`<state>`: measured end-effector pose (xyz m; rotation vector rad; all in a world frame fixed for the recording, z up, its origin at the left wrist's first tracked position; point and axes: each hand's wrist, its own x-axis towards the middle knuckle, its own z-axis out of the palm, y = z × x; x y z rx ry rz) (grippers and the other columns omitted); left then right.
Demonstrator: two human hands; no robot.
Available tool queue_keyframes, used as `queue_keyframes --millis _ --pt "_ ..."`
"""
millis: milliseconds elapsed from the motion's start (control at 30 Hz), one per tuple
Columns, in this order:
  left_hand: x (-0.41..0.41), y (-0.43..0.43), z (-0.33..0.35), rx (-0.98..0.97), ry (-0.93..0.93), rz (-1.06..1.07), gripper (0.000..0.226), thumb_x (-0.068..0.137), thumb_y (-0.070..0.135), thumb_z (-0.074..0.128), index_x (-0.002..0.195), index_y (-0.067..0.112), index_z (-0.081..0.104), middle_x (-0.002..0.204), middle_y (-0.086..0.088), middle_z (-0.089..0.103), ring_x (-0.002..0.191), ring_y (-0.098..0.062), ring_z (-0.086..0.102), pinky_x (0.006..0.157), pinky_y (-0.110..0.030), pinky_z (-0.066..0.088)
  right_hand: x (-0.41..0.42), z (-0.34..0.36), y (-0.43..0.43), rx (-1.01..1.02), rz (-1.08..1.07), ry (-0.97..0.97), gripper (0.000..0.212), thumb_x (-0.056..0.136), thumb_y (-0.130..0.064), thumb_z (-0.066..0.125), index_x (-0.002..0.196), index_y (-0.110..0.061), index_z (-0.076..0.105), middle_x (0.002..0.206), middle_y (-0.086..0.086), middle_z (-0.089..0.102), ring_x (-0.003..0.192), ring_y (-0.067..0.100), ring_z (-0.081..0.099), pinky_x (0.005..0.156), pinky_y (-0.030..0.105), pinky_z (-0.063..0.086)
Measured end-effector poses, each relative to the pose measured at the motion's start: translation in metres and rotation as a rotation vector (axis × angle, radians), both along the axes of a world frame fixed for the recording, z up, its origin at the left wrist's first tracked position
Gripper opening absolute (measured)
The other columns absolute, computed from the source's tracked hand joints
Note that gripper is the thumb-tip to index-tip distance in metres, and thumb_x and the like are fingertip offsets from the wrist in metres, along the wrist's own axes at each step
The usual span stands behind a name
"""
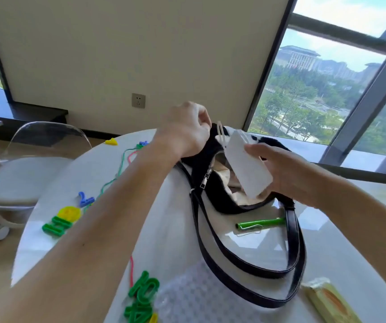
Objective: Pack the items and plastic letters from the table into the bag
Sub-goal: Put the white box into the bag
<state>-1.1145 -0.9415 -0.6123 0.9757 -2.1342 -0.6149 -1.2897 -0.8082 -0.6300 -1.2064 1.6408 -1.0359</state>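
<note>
My right grip (287, 173) pinches the white packet (245, 166), long axis tilted into the bag (220, 194) mouth just below; left grip (185, 129) clamps the rim.

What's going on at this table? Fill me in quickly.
A person is packing a black bag. The left hand holds the bag's far edge open while the right hand lowers a white packet into it. A green pen, plastic letters and a yellow packet lie on the table, not yet packed.

white table (178, 229) | on it: black bag (220, 197), green pen (260, 223), plastic letters (58, 226), bubble wrap (199, 297), yellow packet (329, 301)
</note>
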Motion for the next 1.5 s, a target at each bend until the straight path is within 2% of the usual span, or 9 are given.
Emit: queue_keyframes --millis 100,233,400,567,833,1033,1233,1400,1500 --pt "-0.021 0.009 -0.029 -0.002 -0.172 -0.043 0.018 0.091 0.021 0.054 0.098 0.026 0.07 0.115 -0.005 0.06 0.107 -0.025 0.06 0.088 -0.03 0.045 -0.024 -0.004 0.015 -0.158 -0.1 0.02 0.067 0.07 -0.051 0.077 0.119 -0.008 0.059 0.101 0.019 0.069 0.093 0.036 0.07 0.088 0.054 0.054" --pt "-0.04 0.015 -0.059 0.037 -0.245 -0.079 0.022 0.091 0.035 0.061 0.109 0.025 0.068 0.126 -0.008 0.047 0.114 -0.03 0.055 0.1 -0.043 0.046 -0.036 -0.015 0.012 -0.348 -0.194 0.124 0.054 0.059 -0.034 0.088 0.101 -0.016 0.06 0.09 0.004 0.075 0.086 0.025 0.074 0.071 0.032 0.061" --pt "-0.041 0.014 -0.067 0.019 -0.354 -0.029 0.052 0.083 0.03 0.068 0.133 0.022 0.055 0.133 -0.009 0.038 0.11 -0.037 0.058 0.093 -0.046 0.05 -0.037 -0.031 -0.009 -0.37 -0.034 0.575 0.044 0.068 -0.014 0.086 0.098 -0.024 0.054 0.113 -0.005 0.065 0.116 0.007 0.065 0.076 0.035 0.064" --pt "-0.04 0.014 -0.063 -0.027 -0.277 -0.063 0.048 0.081 0.013 0.064 0.127 0.022 0.057 0.127 -0.009 0.037 0.102 -0.035 0.061 0.088 -0.046 0.052 -0.043 -0.031 -0.033 -0.254 0.203 1.208 0.043 0.067 -0.03 0.076 0.098 -0.031 0.047 0.095 -0.008 0.058 0.088 0.021 0.056 0.075 0.041 0.052" --pt "-0.046 0.012 -0.058 -0.054 -0.333 -0.057 0.067 0.081 0.009 0.061 0.144 0.025 0.045 0.134 -0.01 0.033 0.11 -0.035 0.057 0.095 -0.045 0.05 -0.047 -0.03 -0.062 -0.127 0.329 1.774 0.056 0.072 -0.045 0.071 0.119 -0.026 0.048 0.102 -0.008 0.065 0.11 0.02 0.046 0.082 0.033 0.039" --pt "-0.044 0.014 -0.047 -0.095 -0.353 -0.061 0.058 0.079 0.004 0.061 0.134 0.019 0.053 0.131 -0.009 0.034 0.104 -0.034 0.058 0.094 -0.045 0.051 -0.036 -0.025 -0.074 -0.096 0.353 1.815 0.052 0.079 -0.05 0.062 0.125 -0.029 0.05 0.088 -0.005 0.064 0.098 0.019 0.044 0.075 0.032 0.027" --pt "-0.046 0.019 -0.043 -0.139 -0.436 -0.065 0.045 0.073 0.013 0.075 0.111 0.013 0.052 0.129 -0.009 0.032 0.103 -0.032 0.053 0.088 -0.046 0.05 -0.031 -0.04 -0.068 -0.076 0.342 1.878 0.045 0.089 -0.053 0.056 0.127 -0.029 0.053 0.092 -0.003 0.067 0.104 0.02 0.046 0.087 0.034 0.039" --pt "-0.042 0.014 -0.047 -0.128 -0.512 -0.104 0.066 0.075 0.006 0.064 0.136 0.018 0.042 0.135 -0.01 0.026 0.112 -0.033 0.048 0.094 -0.046 0.049 -0.04 -0.048 -0.061 -0.154 0.219 1.895 0.037 0.095 -0.055 0.052 0.116 -0.029 0.067 0.123 -0.001 0.056 0.115 0.021 0.045 0.09 0.035 0.039" --pt "-0.04 0.013 -0.054 -0.152 -0.587 -0.139 0.073 0.075 0.01 0.065 0.142 0.022 0.037 0.139 -0.01 0.026 0.118 -0.032 0.047 0.095 -0.045 0.048 -0.042 -0.051 -0.057 -0.093 0.197 1.817 0.035 0.096 -0.054 0.051 0.119 -0.031 0.065 0.12 -0.002 0.057 0.116 0.021 0.049 0.091 0.036 0.039"
